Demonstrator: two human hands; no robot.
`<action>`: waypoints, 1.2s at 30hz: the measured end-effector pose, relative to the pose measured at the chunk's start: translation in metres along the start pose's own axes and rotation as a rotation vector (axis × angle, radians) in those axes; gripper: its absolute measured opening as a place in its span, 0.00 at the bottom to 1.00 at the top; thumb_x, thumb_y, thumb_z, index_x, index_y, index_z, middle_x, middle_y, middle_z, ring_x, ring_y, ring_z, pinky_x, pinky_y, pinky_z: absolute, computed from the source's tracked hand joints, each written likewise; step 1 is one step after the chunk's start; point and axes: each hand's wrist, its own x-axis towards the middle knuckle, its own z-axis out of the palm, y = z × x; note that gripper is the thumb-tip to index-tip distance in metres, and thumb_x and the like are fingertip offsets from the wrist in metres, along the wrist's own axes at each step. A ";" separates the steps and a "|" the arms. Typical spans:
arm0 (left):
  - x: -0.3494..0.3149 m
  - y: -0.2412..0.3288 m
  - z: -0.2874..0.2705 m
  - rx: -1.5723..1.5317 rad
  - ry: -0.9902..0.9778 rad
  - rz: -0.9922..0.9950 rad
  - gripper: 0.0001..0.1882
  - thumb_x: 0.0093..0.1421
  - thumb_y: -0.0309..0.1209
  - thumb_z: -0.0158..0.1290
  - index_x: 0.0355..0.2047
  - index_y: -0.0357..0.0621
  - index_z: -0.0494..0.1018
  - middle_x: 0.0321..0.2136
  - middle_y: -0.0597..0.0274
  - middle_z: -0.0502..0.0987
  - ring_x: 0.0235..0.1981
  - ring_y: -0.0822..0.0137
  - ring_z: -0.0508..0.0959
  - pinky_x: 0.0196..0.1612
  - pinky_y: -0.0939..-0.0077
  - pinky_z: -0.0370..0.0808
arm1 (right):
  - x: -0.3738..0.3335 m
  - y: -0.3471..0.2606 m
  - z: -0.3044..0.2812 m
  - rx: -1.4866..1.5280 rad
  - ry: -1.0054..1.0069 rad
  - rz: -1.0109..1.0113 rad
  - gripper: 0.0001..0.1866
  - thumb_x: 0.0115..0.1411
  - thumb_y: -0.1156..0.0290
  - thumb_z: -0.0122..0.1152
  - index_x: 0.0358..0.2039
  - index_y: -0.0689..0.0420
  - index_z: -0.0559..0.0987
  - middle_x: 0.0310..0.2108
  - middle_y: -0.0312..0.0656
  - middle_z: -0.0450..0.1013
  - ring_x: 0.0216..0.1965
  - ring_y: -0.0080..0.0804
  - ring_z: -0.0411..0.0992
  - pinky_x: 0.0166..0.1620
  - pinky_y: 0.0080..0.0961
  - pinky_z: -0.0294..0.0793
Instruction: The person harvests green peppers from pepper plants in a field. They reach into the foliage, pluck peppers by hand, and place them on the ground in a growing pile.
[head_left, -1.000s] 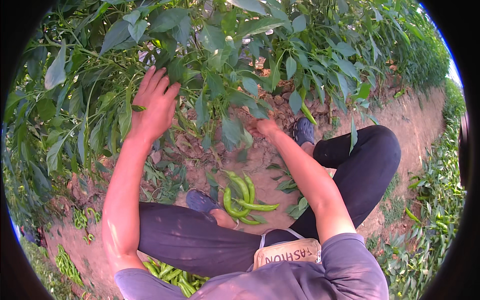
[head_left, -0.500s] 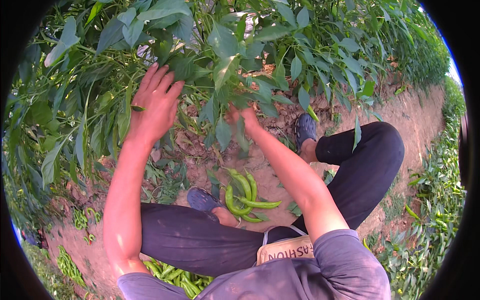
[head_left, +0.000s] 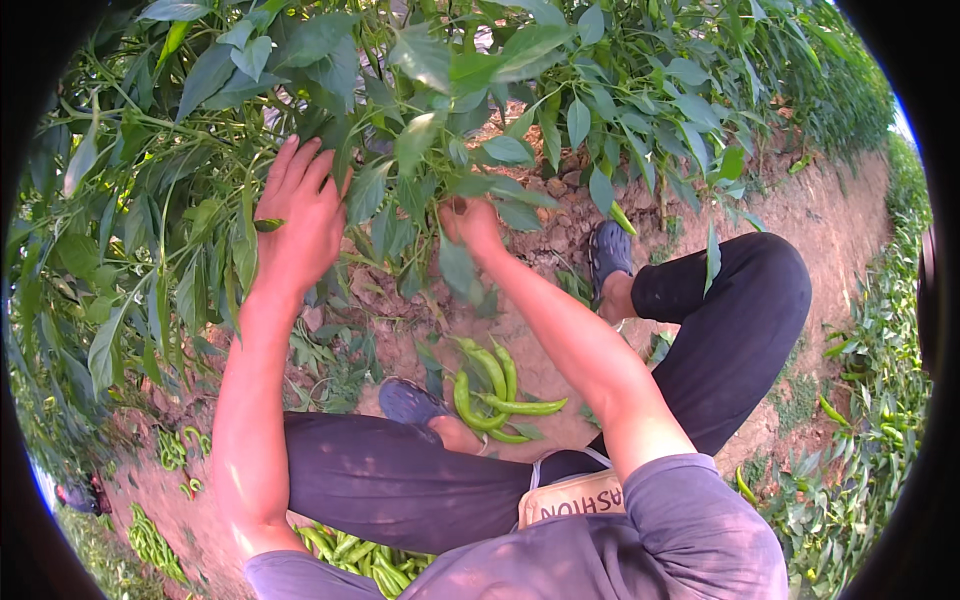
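I squat on bare soil in front of a leafy green pepper plant [head_left: 430,90]. My left hand [head_left: 300,215] is spread flat against the leaves at the left, fingers apart, holding nothing. My right hand [head_left: 470,222] reaches into the foliage at the centre, fingers closed around something among the stems; leaves hide what it grips. A small heap of long green peppers [head_left: 495,390] lies on the ground between my feet.
My dark trousers and grey shoes [head_left: 608,250] frame the heap. More green peppers [head_left: 355,555] lie under my left leg, and others [head_left: 150,540] at the lower left. A dirt path [head_left: 830,220] runs right, with another plant row [head_left: 880,400] beyond it.
My right hand has moved left and up into the foliage. My left hand has shifted slightly higher on the leaves.
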 end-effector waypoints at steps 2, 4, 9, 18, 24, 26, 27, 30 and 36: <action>0.000 -0.001 0.000 -0.010 -0.003 0.004 0.24 0.58 0.24 0.64 0.56 0.40 0.80 0.61 0.49 0.79 0.70 0.46 0.72 0.81 0.45 0.59 | -0.008 0.003 -0.004 0.109 0.158 0.018 0.12 0.65 0.74 0.70 0.48 0.61 0.83 0.32 0.38 0.82 0.28 0.26 0.79 0.30 0.27 0.77; 0.000 0.000 -0.001 -0.029 -0.003 -0.003 0.23 0.58 0.24 0.64 0.56 0.40 0.80 0.61 0.49 0.79 0.70 0.46 0.72 0.81 0.45 0.60 | -0.016 0.027 -0.013 0.313 0.247 0.192 0.10 0.65 0.77 0.67 0.47 0.61 0.82 0.37 0.40 0.83 0.34 0.28 0.82 0.34 0.26 0.82; 0.002 0.003 -0.003 -0.058 0.011 0.002 0.23 0.57 0.23 0.64 0.55 0.41 0.80 0.61 0.50 0.79 0.70 0.46 0.72 0.81 0.45 0.60 | -0.017 0.135 -0.055 0.041 0.235 0.522 0.06 0.64 0.74 0.66 0.41 0.58 0.83 0.41 0.43 0.84 0.38 0.43 0.84 0.39 0.40 0.89; -0.007 -0.007 -0.003 -0.034 -0.040 -0.050 0.24 0.57 0.22 0.63 0.56 0.40 0.80 0.61 0.50 0.79 0.71 0.46 0.71 0.82 0.46 0.58 | -0.086 0.075 -0.208 -1.746 -0.991 0.316 0.17 0.56 0.59 0.76 0.45 0.51 0.92 0.43 0.45 0.88 0.49 0.43 0.86 0.49 0.45 0.85; -0.002 0.000 -0.009 -0.037 0.046 -0.039 0.25 0.59 0.23 0.61 0.58 0.35 0.80 0.59 0.48 0.79 0.70 0.44 0.71 0.81 0.47 0.59 | 0.000 -0.043 -0.059 -0.360 -0.191 -0.342 0.31 0.61 0.56 0.77 0.57 0.62 0.79 0.36 0.46 0.82 0.35 0.41 0.80 0.41 0.41 0.79; -0.001 0.003 -0.011 -0.038 0.015 -0.060 0.25 0.58 0.22 0.61 0.58 0.36 0.80 0.59 0.48 0.79 0.70 0.44 0.71 0.81 0.47 0.59 | 0.019 -0.068 -0.023 -0.186 -0.165 -0.306 0.26 0.65 0.61 0.74 0.58 0.63 0.79 0.31 0.46 0.81 0.35 0.35 0.80 0.40 0.36 0.80; -0.001 0.003 -0.013 -0.041 0.008 -0.074 0.26 0.58 0.22 0.62 0.58 0.36 0.80 0.60 0.48 0.79 0.70 0.44 0.71 0.81 0.47 0.59 | 0.027 -0.074 -0.016 -0.240 -0.071 -0.211 0.23 0.67 0.62 0.72 0.55 0.63 0.81 0.30 0.46 0.81 0.35 0.34 0.81 0.39 0.37 0.80; -0.002 0.003 -0.013 -0.050 -0.054 -0.045 0.25 0.59 0.24 0.64 0.59 0.40 0.80 0.62 0.50 0.78 0.72 0.45 0.69 0.81 0.47 0.60 | 0.044 -0.056 -0.022 -0.145 0.171 0.054 0.13 0.71 0.64 0.65 0.44 0.63 0.85 0.28 0.46 0.82 0.34 0.34 0.84 0.37 0.39 0.82; -0.009 -0.004 -0.012 -0.042 -0.061 -0.044 0.21 0.61 0.25 0.65 0.56 0.41 0.80 0.61 0.52 0.78 0.71 0.47 0.70 0.81 0.46 0.58 | -0.001 0.154 -0.141 -1.744 -0.879 -0.040 0.10 0.59 0.63 0.73 0.31 0.56 0.90 0.29 0.45 0.85 0.33 0.42 0.85 0.38 0.45 0.84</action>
